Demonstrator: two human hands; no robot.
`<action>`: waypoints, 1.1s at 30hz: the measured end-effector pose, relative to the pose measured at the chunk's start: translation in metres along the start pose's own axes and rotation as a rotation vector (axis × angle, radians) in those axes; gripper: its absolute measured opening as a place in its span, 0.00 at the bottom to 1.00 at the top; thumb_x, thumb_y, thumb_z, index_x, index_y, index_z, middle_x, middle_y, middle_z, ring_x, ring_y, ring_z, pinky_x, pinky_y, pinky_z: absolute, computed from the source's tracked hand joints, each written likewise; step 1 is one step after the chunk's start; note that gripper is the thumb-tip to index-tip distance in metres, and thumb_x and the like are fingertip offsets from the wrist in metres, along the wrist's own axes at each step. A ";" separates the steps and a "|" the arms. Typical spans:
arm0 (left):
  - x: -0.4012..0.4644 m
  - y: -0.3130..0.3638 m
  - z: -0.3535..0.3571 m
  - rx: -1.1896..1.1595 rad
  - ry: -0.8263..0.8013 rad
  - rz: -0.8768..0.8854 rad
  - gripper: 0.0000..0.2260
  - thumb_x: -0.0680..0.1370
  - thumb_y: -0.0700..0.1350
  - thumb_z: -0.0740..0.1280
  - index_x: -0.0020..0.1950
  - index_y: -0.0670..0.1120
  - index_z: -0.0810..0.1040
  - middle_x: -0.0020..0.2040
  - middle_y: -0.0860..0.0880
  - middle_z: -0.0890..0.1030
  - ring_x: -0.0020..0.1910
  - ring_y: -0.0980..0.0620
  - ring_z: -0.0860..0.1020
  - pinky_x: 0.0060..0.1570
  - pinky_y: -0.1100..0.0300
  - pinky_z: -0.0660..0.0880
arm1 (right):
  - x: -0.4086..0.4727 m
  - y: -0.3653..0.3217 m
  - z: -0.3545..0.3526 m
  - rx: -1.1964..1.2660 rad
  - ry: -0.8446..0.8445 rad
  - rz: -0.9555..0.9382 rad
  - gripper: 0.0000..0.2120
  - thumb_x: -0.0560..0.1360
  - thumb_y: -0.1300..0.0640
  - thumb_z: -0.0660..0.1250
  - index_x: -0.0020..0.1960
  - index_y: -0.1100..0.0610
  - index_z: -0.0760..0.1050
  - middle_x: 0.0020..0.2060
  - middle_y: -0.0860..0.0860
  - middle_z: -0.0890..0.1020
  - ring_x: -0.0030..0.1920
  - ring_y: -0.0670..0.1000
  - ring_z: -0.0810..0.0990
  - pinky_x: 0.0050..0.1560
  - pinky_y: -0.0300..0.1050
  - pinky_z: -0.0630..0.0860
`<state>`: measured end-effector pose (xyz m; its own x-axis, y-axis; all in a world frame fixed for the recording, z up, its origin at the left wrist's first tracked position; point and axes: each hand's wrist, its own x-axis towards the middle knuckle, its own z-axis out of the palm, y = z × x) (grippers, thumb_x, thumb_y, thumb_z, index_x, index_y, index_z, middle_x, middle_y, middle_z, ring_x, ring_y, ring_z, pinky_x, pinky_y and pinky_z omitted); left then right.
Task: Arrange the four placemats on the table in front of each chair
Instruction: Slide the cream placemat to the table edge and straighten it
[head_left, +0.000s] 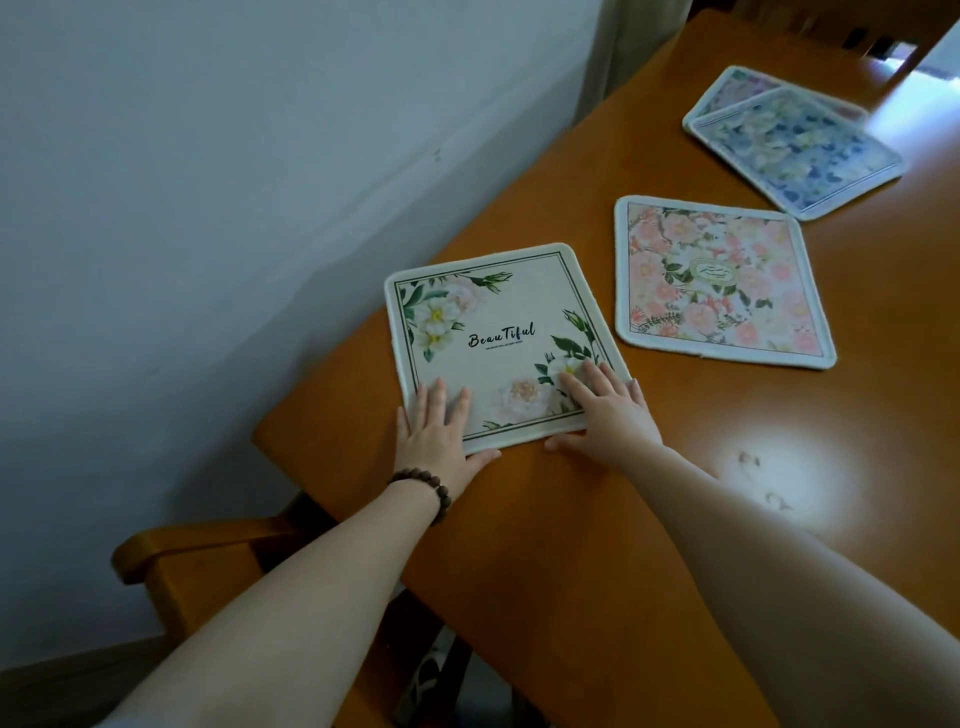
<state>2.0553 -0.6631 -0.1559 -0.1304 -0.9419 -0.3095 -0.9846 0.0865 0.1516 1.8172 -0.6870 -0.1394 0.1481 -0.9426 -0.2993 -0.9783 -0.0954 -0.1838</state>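
Observation:
A cream placemat (493, 332) printed with white flowers and the word "Beautiful" lies near the corner of the wooden table (649, 519). My left hand (439, 428) presses flat on its near left corner, thumb on the table. My right hand (605, 410) lies flat on its near right corner, fingers straight. A pink floral placemat (719, 283) lies to the right of it. Farther back, a blue floral placemat (797, 150) overlaps another placemat (737, 88), mostly hidden beneath it.
A wooden chair (208, 556) stands at the table's near left end, below the cream mat. A pale wall (260, 182) runs along the table's left side. Another chair back (857, 31) shows at the far end. Glare spots mark the tabletop on the right.

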 end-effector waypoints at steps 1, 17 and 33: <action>0.001 -0.001 0.001 0.003 0.004 0.003 0.40 0.73 0.72 0.51 0.77 0.55 0.41 0.78 0.47 0.38 0.75 0.45 0.36 0.72 0.42 0.40 | 0.003 0.001 0.000 -0.007 0.006 -0.010 0.49 0.65 0.28 0.65 0.77 0.43 0.46 0.78 0.50 0.47 0.77 0.53 0.41 0.73 0.60 0.38; -0.004 -0.004 0.000 0.014 0.035 0.103 0.28 0.78 0.63 0.48 0.77 0.55 0.55 0.78 0.45 0.51 0.76 0.41 0.43 0.72 0.38 0.47 | -0.009 0.011 0.003 -0.138 0.097 -0.120 0.23 0.81 0.52 0.56 0.75 0.44 0.58 0.76 0.48 0.60 0.76 0.55 0.53 0.71 0.66 0.53; -0.036 -0.037 -0.012 -0.011 -0.086 0.113 0.25 0.79 0.57 0.59 0.75 0.58 0.59 0.78 0.48 0.52 0.76 0.45 0.45 0.71 0.45 0.55 | -0.104 -0.071 0.042 0.084 0.054 0.222 0.21 0.81 0.49 0.52 0.75 0.43 0.58 0.77 0.51 0.56 0.76 0.62 0.48 0.70 0.71 0.45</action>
<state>2.0981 -0.6366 -0.1396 -0.2500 -0.8950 -0.3695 -0.9619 0.1860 0.2002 1.8772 -0.5684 -0.1343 -0.0794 -0.9533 -0.2913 -0.9702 0.1410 -0.1969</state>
